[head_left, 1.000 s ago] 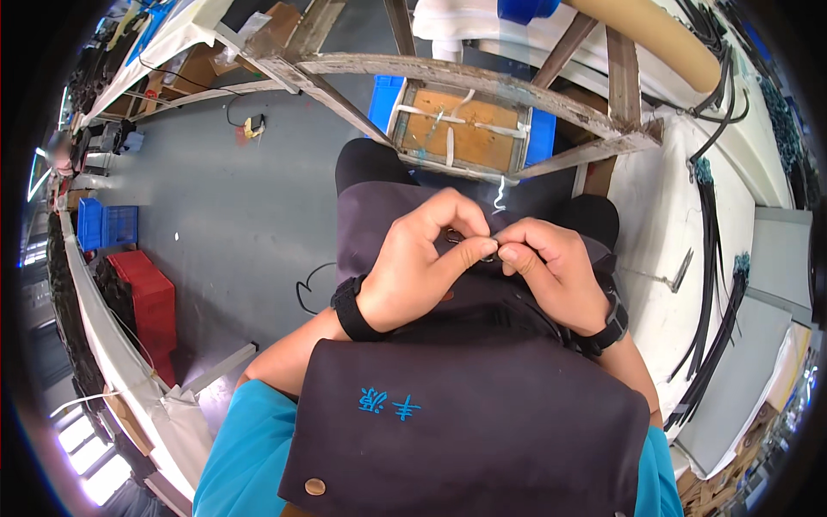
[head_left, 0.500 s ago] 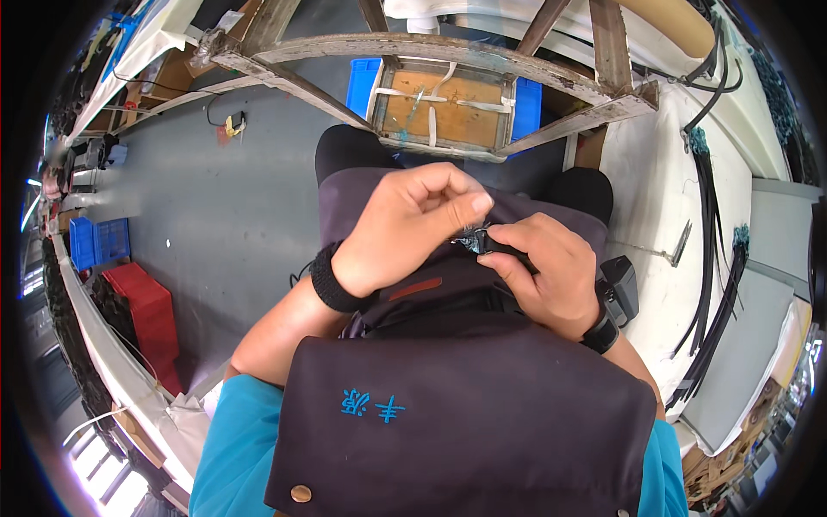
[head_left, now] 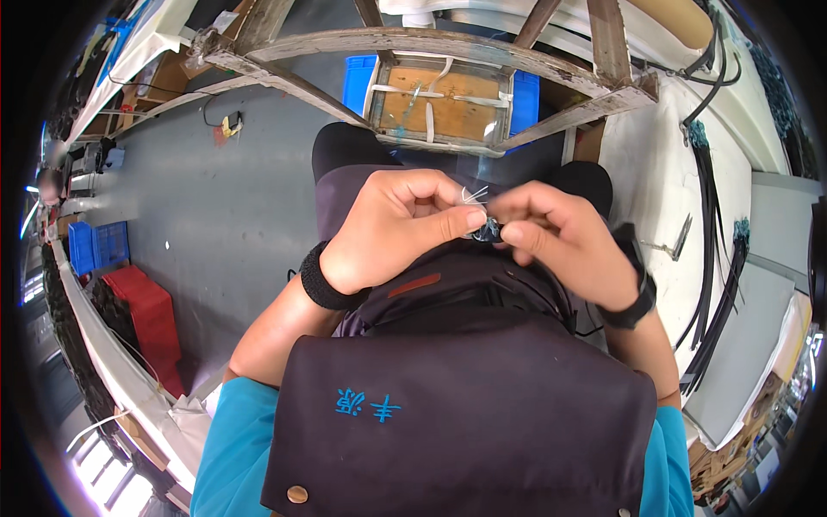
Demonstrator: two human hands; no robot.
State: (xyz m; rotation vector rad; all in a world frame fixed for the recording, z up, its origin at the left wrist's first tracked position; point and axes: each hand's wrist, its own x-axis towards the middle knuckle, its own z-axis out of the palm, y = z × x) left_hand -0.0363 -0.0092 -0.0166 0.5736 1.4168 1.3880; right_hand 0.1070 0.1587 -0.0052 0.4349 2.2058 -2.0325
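Observation:
My left hand (head_left: 392, 228) is closed, its thumb and bent fingers pinching a small dark blue-grey bundle (head_left: 488, 231) above my lap. Thin white strands (head_left: 475, 195) fan out just over those fingertips. Beside the bundle is my right hand (head_left: 573, 241), its thumb tip against or very near it. The right index finger is smeared by motion, so I cannot make out its grip. Below both hands lies the dark apron (head_left: 457, 414) that I wear.
A worn wooden frame (head_left: 422, 41) stands ahead, with a strapped wooden panel (head_left: 438, 102) and blue bins behind. On the white-covered surface at right lie small snips (head_left: 680, 239) and black cords (head_left: 708, 233) with teal ends. A red box (head_left: 146, 319) stands at left.
My right wrist has swung to the right and its fingers have shifted off their earlier pinch on the black piece. White strands now show above my left fingers, and more of the bundle is exposed.

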